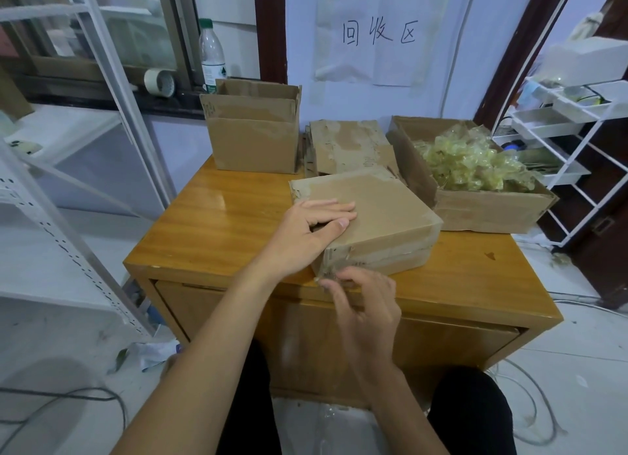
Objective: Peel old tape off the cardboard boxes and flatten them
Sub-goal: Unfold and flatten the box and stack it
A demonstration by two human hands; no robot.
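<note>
1. Fingers of the right hand (365,305) are curled at the near lower corner of the closed cardboard box (370,216), thumb and forefinger pinching a ragged strip of tape (328,278) at that corner.
2. Beyond those fingers, the box lies flat on the wooden worktop (217,223), close to its front edge, with worn tape along its side seam and edges.
3. Left hand (312,227) rests on the box to the left of the right fingers: its fingers lie straight and together across the top face, and the thumb presses the left side.
4. Past the left fingertips, a stack of flattened cardboard (350,145) lies touching the far edge of the box, its surface torn in pale patches.
5. To the right of both hands and farther back, an open carton (482,210) holds a heap of crumpled yellowish tape (469,162).
6. To the left of that, at the worktop's far edge, an upright open box (253,131) stands with its flaps up.
7. Behind it, on the window ledge, are a plastic bottle (211,53) and a roll of tape (159,82).
8. Farthest away, a paper sign (379,33) with handwritten characters is stuck on the wall.
</note>
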